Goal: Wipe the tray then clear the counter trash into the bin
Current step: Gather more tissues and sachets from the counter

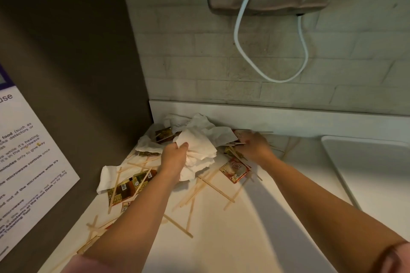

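Gripping a crumpled, soft white paper towel (200,150) in my left hand (174,158), fingers curled round the wad. My right hand (255,146) lies palm-down on thin, flat wooden stir sticks (218,188) by the backsplash; it is blurred, so I cannot tell whether it grasps any. Glossy square sauce packets (234,170) litter the smooth pale counter (221,246). The white, round-cornered tray (372,173) sits at right.
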`<move>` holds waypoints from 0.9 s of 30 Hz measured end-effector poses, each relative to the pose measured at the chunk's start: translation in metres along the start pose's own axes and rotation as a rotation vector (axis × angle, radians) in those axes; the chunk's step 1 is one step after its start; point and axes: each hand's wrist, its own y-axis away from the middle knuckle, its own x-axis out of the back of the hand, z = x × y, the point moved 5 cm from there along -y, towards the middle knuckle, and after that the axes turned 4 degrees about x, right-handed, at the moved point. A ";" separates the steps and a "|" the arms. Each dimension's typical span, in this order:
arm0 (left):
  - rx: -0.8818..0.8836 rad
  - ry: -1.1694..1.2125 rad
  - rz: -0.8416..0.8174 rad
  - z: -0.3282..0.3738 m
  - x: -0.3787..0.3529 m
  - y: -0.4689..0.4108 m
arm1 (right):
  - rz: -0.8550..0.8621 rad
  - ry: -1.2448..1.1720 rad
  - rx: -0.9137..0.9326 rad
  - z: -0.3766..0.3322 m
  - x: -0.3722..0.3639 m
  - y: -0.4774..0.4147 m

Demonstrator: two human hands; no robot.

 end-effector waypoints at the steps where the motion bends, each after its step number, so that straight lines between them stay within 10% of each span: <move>1: -0.006 -0.003 0.009 0.001 0.001 0.000 | -0.070 0.054 -0.051 0.008 -0.009 -0.001; 18: -0.007 -0.054 -0.005 -0.002 0.001 0.003 | -0.450 -0.148 -0.297 0.021 -0.042 0.020; 27: 0.030 -0.129 -0.008 -0.009 -0.005 0.007 | -0.281 -0.398 -0.093 -0.005 0.010 0.020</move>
